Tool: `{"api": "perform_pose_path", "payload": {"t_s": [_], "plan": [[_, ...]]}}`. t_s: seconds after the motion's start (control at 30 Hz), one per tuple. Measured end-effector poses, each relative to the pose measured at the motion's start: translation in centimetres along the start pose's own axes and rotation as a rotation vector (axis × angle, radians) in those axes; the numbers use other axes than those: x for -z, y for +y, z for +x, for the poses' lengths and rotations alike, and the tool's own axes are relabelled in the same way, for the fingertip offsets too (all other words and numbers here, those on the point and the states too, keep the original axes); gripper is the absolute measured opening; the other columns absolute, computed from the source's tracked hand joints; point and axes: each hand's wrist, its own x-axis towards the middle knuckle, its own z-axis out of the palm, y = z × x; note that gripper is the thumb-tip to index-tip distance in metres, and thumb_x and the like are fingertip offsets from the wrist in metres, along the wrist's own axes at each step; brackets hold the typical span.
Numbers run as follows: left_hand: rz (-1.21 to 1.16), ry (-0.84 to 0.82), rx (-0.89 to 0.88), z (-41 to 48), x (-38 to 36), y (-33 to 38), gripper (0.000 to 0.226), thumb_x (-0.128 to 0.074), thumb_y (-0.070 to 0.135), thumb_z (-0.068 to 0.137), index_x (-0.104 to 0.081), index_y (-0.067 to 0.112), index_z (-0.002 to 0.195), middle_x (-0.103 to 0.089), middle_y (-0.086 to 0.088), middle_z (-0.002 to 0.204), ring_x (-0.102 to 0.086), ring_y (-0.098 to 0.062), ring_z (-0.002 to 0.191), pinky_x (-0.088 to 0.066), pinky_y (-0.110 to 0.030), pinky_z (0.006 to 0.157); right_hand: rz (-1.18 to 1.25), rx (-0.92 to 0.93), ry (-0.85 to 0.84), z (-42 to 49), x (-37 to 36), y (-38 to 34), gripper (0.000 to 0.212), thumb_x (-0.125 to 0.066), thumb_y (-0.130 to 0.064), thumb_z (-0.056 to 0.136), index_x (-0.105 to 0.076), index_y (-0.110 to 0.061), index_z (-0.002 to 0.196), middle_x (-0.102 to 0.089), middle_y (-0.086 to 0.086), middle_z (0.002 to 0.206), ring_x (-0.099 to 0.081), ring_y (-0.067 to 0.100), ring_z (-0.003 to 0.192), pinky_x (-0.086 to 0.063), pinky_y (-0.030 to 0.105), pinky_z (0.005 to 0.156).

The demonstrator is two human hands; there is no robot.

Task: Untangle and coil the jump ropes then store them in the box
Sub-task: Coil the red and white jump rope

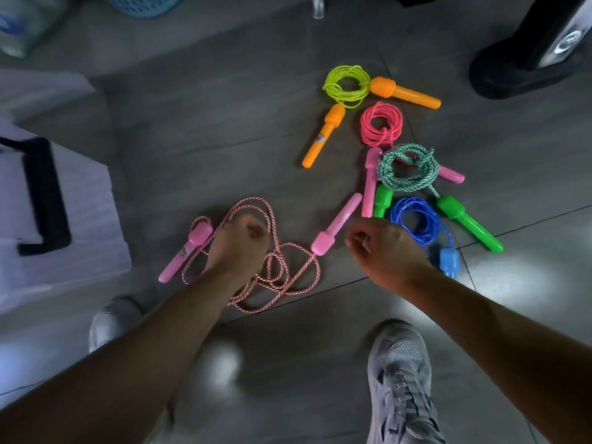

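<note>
Neon ropes against a dull dark-grey floor (208,123).
Pink-and-white candy stripe on the loose rope (278,277) near centre, with plain pink handles (336,225); toward 1 o'clock, lime-yellow coil (346,86) with orange handles (405,91), hot-pink coil (381,123) with paler pink handles (371,184), green-and-white fleck on the braided rope (407,168) with bright green handles (467,222); at 3 o'clock, deep blue coil (413,222) with sky-blue handle (448,261). White box (80,219) at 9 o'clock, black grip (45,193). Turquoise basket (144,3) at 11 o'clock. Pale grey mesh shoe (400,379) at 5 o'clock.
</note>
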Motion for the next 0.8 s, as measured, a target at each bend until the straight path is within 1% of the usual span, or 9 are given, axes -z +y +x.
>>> {"api": "perform_pose_path", "payload": {"t_s": [0.13, 0.23, 0.3, 0.43, 0.53, 0.6, 0.67, 0.73, 0.8], "plan": [[0.084, 0.176, 0.006, 0.8, 3.6, -5.9, 0.011, -0.060, 0.024, 0.091, -0.069, 0.025, 0.098, -0.069, 0.001, 0.099, -0.065, -0.020, 0.089, -0.050, -0.031, 0.075, 0.037, 0.065, -0.123, 1.2, -2.6, -3.8, 0.007, -0.068, -0.021, 0.086, -0.072, -0.020, 0.092, -0.073, 0.003, 0.092, -0.068, 0.025, 0.086, -0.054, 0.034, 0.075], [0.170, 0.237, 0.007, 1.2, 4.7, -9.3, 0.023, -0.069, 0.025, 0.088, -0.065, 0.023, 0.110, -0.056, -0.008, 0.119, -0.055, -0.029, 0.109, -0.050, -0.044, 0.093, 0.023, 0.074, -0.217, 2.4, -4.2, -5.9, 0.010, -0.066, -0.022, 0.090, -0.072, -0.020, 0.097, -0.071, 0.001, 0.097, -0.066, 0.019, 0.089, -0.043, 0.024, 0.075], [0.219, 0.233, 0.016, 1.6, 4.9, -11.0, 0.029, -0.071, 0.027, 0.088, -0.061, 0.020, 0.113, -0.052, -0.009, 0.119, -0.051, -0.029, 0.111, -0.047, -0.045, 0.093, -0.011, 0.079, -0.252, 3.1, -5.2, -7.1, 0.013, -0.063, -0.025, 0.092, -0.072, -0.019, 0.101, -0.070, 0.003, 0.100, -0.065, 0.020, 0.093, -0.042, 0.024, 0.077], [0.177, 0.142, 0.081, 3.2, 4.5, -13.1, 0.041, -0.072, 0.035, 0.087, -0.054, 0.020, 0.121, -0.057, -0.006, 0.115, -0.057, -0.027, 0.103, -0.050, -0.044, 0.086, -0.085, 0.050, -0.351, 5.0, -7.4, -8.4, 0.027, -0.066, -0.037, 0.089, -0.069, -0.021, 0.112, -0.066, 0.005, 0.111, -0.063, 0.024, 0.105, -0.050, 0.034, 0.089], [0.169, 0.072, 0.112, 3.7, 4.2, -13.8, 0.033, -0.067, 0.042, 0.090, -0.053, 0.024, 0.114, -0.065, 0.000, 0.099, -0.061, -0.024, 0.086, -0.049, -0.037, 0.075, -0.143, 0.035, -0.474, 5.5, -8.7, -9.2, 0.051, -0.072, -0.054, 0.082, -0.063, -0.030, 0.125, -0.052, 0.004, 0.128, -0.046, 0.021, 0.125, -0.043, 0.038, 0.103], [0.082, 0.019, 0.151, 3.7, 4.3, -14.0, 0.024, -0.062, 0.039, 0.092, -0.055, 0.023, 0.109, -0.066, 0.000, 0.091, -0.064, -0.025, 0.082, -0.051, -0.037, 0.074, -0.232, 0.082, -0.559, 5.3, -9.2, -9.7, 0.060, -0.071, -0.061, 0.078, -0.061, -0.031, 0.129, -0.048, 0.007, 0.134, -0.042, 0.025, 0.130, -0.039, 0.041, 0.107], [-0.200, -0.054, 0.210, 3.4, 5.3, -13.2, 0.018, -0.060, 0.028, 0.089, -0.060, 0.018, 0.104, -0.067, -0.004, 0.087, -0.066, -0.027, 0.082, -0.054, -0.038, 0.076, -0.278, 0.101, -0.625, 5.1, -9.5, -10.4, 0.061, -0.069, -0.064, 0.078, -0.063, -0.028, 0.127, -0.050, 0.009, 0.134, -0.046, 0.027, 0.129, -0.041, 0.041, 0.107], [-0.493, -0.132, 0.180, 2.0, 7.3, -11.5, 0.017, -0.056, 0.012, 0.090, -0.064, 0.008, 0.104, -0.066, -0.010, 0.086, -0.063, -0.027, 0.082, -0.052, -0.033, 0.074, -0.217, 0.060, -0.600, 5.1, -8.8, -11.9, 0.068, -0.072, -0.063, 0.077, -0.057, -0.028, 0.133, -0.048, 0.006, 0.137, -0.048, 0.026, 0.130, -0.041, 0.036, 0.107], [-0.615, -0.225, 0.041, -0.3, 10.3, -9.0, 0.014, -0.051, 0.005, 0.096, -0.062, 0.004, 0.105, -0.059, -0.017, 0.087, -0.055, -0.025, 0.078, -0.046, -0.027, 0.066, -0.032, 0.077, -0.494, 5.0, -6.9, -14.5, 0.087, -0.082, -0.048, 0.073, -0.039, -0.031, 0.147, -0.042, -0.004, 0.145, -0.044, 0.014, 0.132, -0.036, 0.022, 0.108]]}}
